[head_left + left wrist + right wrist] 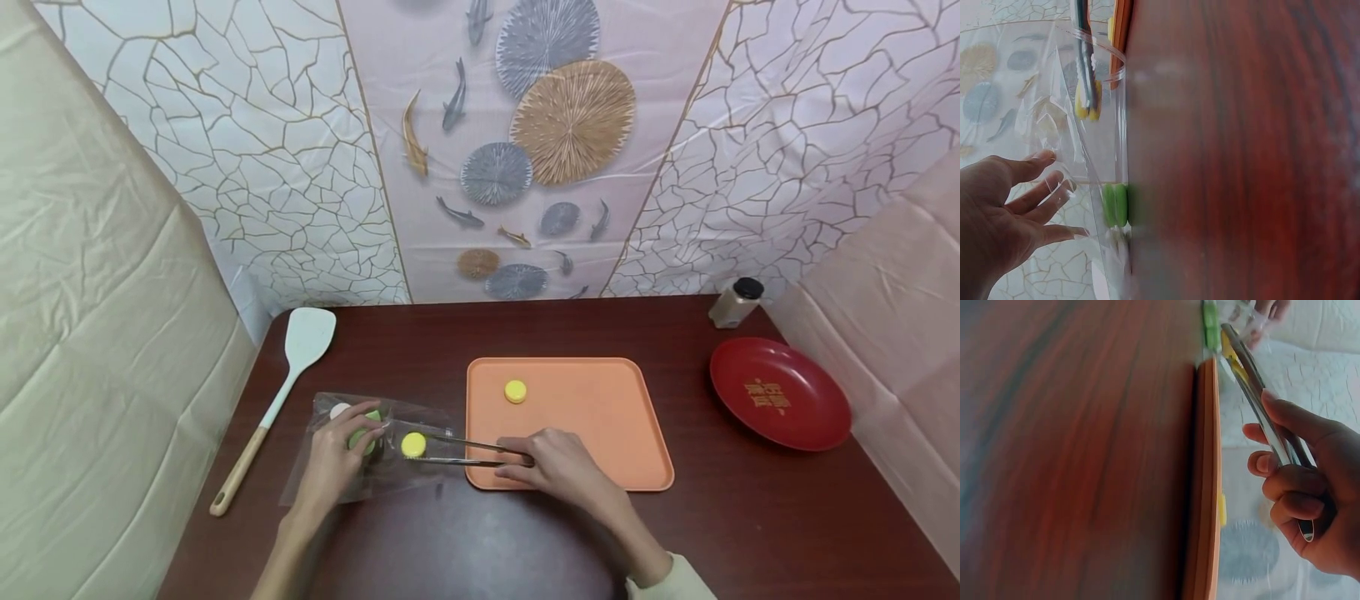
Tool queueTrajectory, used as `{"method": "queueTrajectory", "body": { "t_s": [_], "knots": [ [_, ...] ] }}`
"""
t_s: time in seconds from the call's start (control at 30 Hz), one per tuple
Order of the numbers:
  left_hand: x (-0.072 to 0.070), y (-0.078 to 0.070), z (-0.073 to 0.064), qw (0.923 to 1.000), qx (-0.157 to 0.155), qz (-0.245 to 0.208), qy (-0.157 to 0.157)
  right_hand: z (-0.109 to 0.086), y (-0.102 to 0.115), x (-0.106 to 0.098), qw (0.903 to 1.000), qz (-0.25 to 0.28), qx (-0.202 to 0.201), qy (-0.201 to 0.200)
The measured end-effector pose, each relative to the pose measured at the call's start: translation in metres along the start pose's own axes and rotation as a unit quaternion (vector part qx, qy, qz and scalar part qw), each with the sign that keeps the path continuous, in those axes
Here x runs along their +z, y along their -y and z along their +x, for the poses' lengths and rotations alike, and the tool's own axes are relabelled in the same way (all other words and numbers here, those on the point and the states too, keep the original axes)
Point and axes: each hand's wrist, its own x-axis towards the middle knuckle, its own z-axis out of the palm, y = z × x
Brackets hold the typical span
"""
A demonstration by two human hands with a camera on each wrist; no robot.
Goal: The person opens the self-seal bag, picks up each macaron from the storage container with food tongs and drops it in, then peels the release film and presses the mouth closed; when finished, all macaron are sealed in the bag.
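Observation:
My right hand (558,467) grips metal tongs (1260,403), whose tips clasp a yellow macaron (413,445). In the left wrist view the tong tips and this macaron (1087,107) are within the mouth of a clear plastic bag (1116,134). My left hand (335,454) holds the bag's upper film between thumb and fingers, lifting it off the table. Inside the bag lie a green macaron (1115,205) and a white one (340,410), partly hidden by my left fingers. Another yellow macaron (515,392) sits on the orange tray (585,425), toward its back left.
A white spatula (309,337) with a wooden handle lies at the left of the dark wooden table (750,517). To the right are a red oval plate (813,400) and a black-capped jar (735,304). Patterned cloth (480,208) hangs behind the table.

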Motion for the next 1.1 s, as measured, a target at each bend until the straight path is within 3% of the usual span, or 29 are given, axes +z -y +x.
{"method": "queueTrajectory", "body": {
  "t_s": [0.13, 0.23, 0.3, 0.37, 0.5, 0.7, 0.77, 1.1],
  "knots": [
    [0.001, 0.000, -0.001, 0.9999, 0.006, -0.006, -0.005, 0.015, 0.012, 0.005, 0.9993, 0.006, 0.020, 0.032],
    [0.001, 0.000, -0.002, 0.9998, 0.013, -0.007, -0.011, 0.020, 0.009, 0.019, 0.9989, 0.002, 0.023, 0.041],
    [0.001, 0.000, -0.002, 0.9997, 0.017, -0.007, -0.014, 0.021, 0.000, 0.034, 0.9995, 0.004, 0.014, 0.029],
    [0.001, 0.001, -0.002, 0.9997, 0.019, -0.006, -0.015, 0.024, 0.005, 0.032, 0.9994, -0.003, 0.013, 0.033],
    [0.002, 0.001, -0.003, 0.9994, 0.026, -0.006, -0.020, 0.031, 0.032, 0.005, 0.9975, 0.003, 0.035, 0.061],
    [0.001, 0.003, -0.003, 0.9993, 0.030, -0.002, -0.023, 0.025, 0.030, -0.004, 0.9971, 0.010, 0.048, 0.057],
    [0.001, 0.003, -0.003, 0.9994, 0.026, -0.001, -0.022, 0.024, 0.036, -0.019, 0.9950, 0.011, 0.074, 0.067],
    [0.000, 0.003, -0.001, 0.9996, 0.021, -0.012, -0.015, -0.009, 0.010, -0.063, 0.9896, 0.019, 0.135, 0.045]
  ]
}}
